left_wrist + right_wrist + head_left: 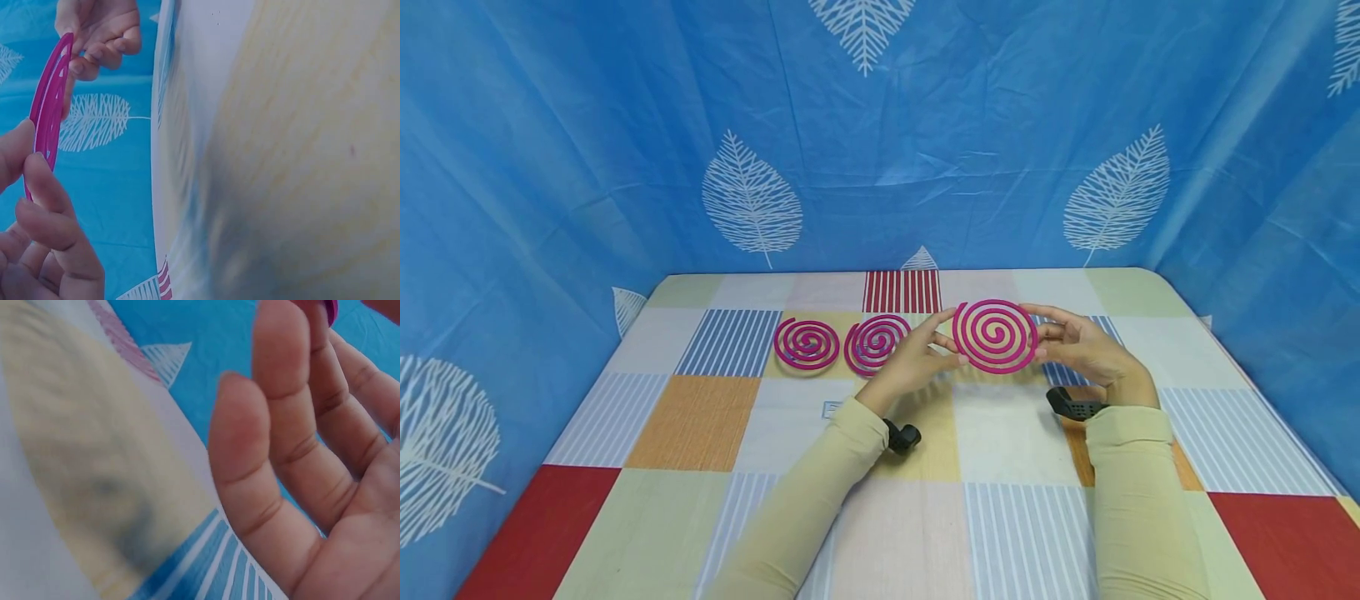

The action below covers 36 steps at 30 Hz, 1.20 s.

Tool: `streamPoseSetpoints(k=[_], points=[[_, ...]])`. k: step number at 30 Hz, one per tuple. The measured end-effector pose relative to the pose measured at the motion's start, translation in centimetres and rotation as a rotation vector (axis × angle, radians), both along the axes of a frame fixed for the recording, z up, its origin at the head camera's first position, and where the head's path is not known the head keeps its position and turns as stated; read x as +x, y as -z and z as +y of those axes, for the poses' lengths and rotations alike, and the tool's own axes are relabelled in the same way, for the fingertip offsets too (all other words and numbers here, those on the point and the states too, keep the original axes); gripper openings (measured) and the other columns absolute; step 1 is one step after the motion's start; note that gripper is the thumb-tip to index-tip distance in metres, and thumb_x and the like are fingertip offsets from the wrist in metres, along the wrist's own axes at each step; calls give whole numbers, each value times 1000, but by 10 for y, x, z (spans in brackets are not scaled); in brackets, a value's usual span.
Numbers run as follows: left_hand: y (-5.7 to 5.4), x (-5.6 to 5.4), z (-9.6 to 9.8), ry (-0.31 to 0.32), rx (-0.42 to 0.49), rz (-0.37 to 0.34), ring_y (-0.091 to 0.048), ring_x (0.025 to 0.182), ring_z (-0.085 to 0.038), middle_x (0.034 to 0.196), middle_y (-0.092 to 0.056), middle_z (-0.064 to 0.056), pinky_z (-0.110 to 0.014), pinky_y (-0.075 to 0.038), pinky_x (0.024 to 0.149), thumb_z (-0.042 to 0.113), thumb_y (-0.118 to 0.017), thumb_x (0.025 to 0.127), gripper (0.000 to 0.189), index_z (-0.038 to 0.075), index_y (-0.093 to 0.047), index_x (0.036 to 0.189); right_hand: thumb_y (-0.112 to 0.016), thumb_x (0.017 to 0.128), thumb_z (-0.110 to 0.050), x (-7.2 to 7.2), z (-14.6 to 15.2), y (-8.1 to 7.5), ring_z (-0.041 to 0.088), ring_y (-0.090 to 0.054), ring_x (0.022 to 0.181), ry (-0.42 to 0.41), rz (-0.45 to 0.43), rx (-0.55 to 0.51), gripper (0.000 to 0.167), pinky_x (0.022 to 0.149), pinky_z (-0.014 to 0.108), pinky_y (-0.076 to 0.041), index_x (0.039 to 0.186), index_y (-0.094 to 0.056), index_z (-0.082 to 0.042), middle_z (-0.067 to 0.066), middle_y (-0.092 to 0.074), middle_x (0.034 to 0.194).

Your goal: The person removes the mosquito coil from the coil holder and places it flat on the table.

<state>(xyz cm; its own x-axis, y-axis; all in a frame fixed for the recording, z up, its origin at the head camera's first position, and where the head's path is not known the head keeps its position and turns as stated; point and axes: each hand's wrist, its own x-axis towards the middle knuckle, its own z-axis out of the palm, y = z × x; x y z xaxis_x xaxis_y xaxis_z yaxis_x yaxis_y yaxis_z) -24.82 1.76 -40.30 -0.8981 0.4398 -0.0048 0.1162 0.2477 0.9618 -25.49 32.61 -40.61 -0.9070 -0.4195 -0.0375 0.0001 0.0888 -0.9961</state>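
Observation:
A magenta mosquito coil is held up on its edge above the table, its flat face towards me. At its left rim my left hand pinches it with thumb and fingertips; the left wrist view shows this coil almost edge-on. The right hand holds the opposite rim, and only a bit of the coil shows in the right wrist view. Two similar coils lie flat to the left: one coil farther off, and another coil partly hidden behind my left hand.
A patchwork-patterned cloth covers the table. Blue curtains with white leaf prints stand along the back and sides. A small blue-outlined label-like mark shows beside the left sleeve. Dark wrist devices sit on both wrists.

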Motion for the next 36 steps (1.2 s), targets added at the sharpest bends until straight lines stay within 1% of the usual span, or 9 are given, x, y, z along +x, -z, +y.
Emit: streamPoseSetpoints(k=[3, 7, 10, 13, 17, 21, 26, 31, 36], points=[[2, 0, 2, 4, 16, -5, -70, 91, -46, 111, -71, -12, -32, -53, 72, 4, -78, 99, 79, 16, -41, 168, -71, 100, 4, 2, 2, -1, 20, -72, 104, 26, -15, 86, 66, 106, 44, -51, 159, -48, -14, 2, -75, 107], [4, -1, 6, 4, 22, -11, -70, 86, -43, 109, -71, -13, -28, -52, 69, 3, -77, 99, 79, 15, -41, 168, -74, 99, 0, 4, 3, -1, 21, -72, 102, 47, -41, 139, 74, 103, 49, -49, 165, -40, -8, 1, -74, 107], [6, -2, 9, -5, 7, -25, -67, 76, -33, 109, -70, -11, -26, -50, 64, 2, -76, 99, 79, 17, -40, 168, -74, 99, 1, 4, 3, 0, 21, -73, 99, 53, -38, 145, 75, 95, 39, -58, 165, -39, -7, 2, -74, 107], [7, -1, 10, -21, -19, -40, -59, 67, -22, 109, -69, -8, -23, -45, 56, 2, -75, 100, 78, 19, -40, 168, -74, 99, 0, 4, 3, 2, 21, -74, 98, 49, -33, 152, 76, 92, 37, -60, 166, -38, -6, 3, -75, 108], [9, -2, 13, -36, -37, -52, -52, 60, -17, 110, -69, -8, -22, -42, 50, 1, -74, 100, 78, 18, -40, 168, -73, 100, 1, 3, 4, 5, 21, -73, 97, 42, -25, 146, 77, 86, 36, -61, 167, -36, -4, 3, -74, 108], [12, -3, 16, -47, -37, -66, -48, 57, -12, 110, -68, -8, -23, -40, 50, 4, -75, 101, 78, 18, -40, 168, -72, 101, 3, 4, 5, 6, 21, -73, 95, 56, -35, 122, 76, 82, 34, -62, 167, -35, -2, 3, -74, 108], [15, -5, 18, -62, -43, -80, -47, 57, -10, 109, -67, -5, -23, -41, 51, 8, -77, 101, 78, 20, -40, 169, -77, 100, -4, 4, 3, 9, 19, -70, 97, 118, -85, 130, 77, 79, 33, -60, 167, -39, -8, -1, -75, 109], [17, -6, 19, -54, -34, -75, -50, 64, -13, 107, -68, -6, -23, -42, 55, 7, -76, 102, 78, 19, -38, 169, -77, 100, -6, 4, 2, 12, 18, -69, 98, 143, -70, 157, 77, 85, 31, -60, 166, -38, -7, -2, -74, 110], [17, -7, 18, -53, -34, -76, -58, 72, -15, 100, -70, -5, -24, -46, 60, 5, -75, 102, 80, 16, -36, 170, -79, 99, -11, 4, 1, 14, 19, -68, 98, 162, -96, 176, 74, 84, 37, -59, 164, -43, -12, -3, -71, 112]])
